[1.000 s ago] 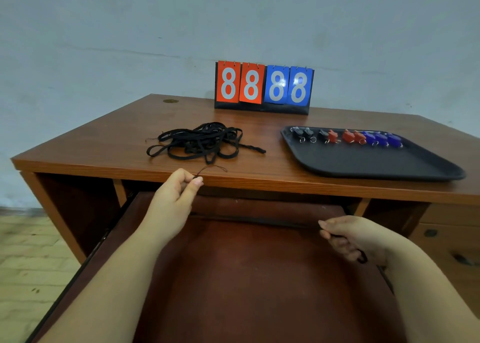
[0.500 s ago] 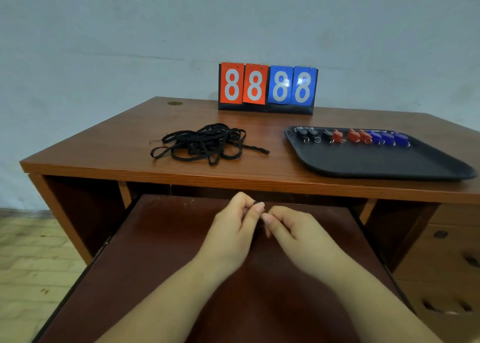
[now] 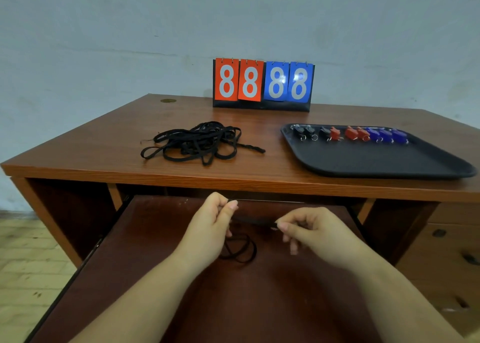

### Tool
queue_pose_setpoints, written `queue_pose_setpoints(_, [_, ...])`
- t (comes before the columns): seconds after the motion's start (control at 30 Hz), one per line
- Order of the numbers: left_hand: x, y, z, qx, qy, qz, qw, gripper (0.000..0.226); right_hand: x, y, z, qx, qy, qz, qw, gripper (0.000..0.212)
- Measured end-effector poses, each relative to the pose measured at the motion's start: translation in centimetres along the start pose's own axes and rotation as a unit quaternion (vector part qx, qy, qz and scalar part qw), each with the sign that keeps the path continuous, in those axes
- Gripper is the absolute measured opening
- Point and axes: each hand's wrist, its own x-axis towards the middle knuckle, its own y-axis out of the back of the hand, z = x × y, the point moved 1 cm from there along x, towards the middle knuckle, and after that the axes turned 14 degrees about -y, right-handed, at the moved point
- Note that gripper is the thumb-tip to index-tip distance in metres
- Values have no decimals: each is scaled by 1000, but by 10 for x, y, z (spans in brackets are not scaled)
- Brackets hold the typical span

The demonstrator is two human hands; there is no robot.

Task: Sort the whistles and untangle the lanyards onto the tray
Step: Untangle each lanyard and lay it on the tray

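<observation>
A single black lanyard (image 3: 240, 249) is stretched between my hands above the pull-out shelf, its slack looping down beneath them. My left hand (image 3: 211, 226) pinches one end between thumb and forefinger. My right hand (image 3: 309, 229) pinches the strap a short way to the right. A tangled pile of black lanyards (image 3: 197, 142) lies on the desk top, left of centre. On the right, the black tray (image 3: 376, 163) carries a row of whistles along its far edge: black whistles (image 3: 309, 132), red whistles (image 3: 350, 133), then blue whistles (image 3: 387, 135).
A flip scoreboard (image 3: 262, 84) reading 88 88 stands at the back of the wooden desk (image 3: 104, 140) against the wall. The pull-out shelf (image 3: 233, 303) extends toward me below the desk edge. Drawers (image 3: 446, 252) sit at the lower right.
My hands came together over the shelf from wide apart, and have now drawn a short way apart again with the lanyard taut between them. Its loop now hangs visible below.
</observation>
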Motion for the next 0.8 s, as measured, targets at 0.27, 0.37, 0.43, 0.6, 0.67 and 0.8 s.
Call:
queue_pose_setpoints(0.27, [0,-1,-1,-2,-1,-12,1000,24,-2,8,-2,128,-32,7,991,11])
queue_pose_setpoints(0.37, [-2,-4,2,-29,11,-25,999,23,-3,10,-3,195,-6,49,980,15])
queue_pose_setpoints(0.43, [-3,-6,5,-52,20,-32,998,23,-4,14,-4,253,10,56,966,19])
queue_pose_setpoints(0.6, [-7,-10,16,-140,63,-3,988,19,-3,16,-6,444,28,-25,895,28])
queue_pose_setpoints(0.67, [-8,-11,19,-166,75,12,983,17,-4,15,-7,497,32,-70,864,39])
queue_pose_setpoints(0.8, [-7,-13,22,-284,138,23,949,14,-7,10,-13,562,9,-112,820,21])
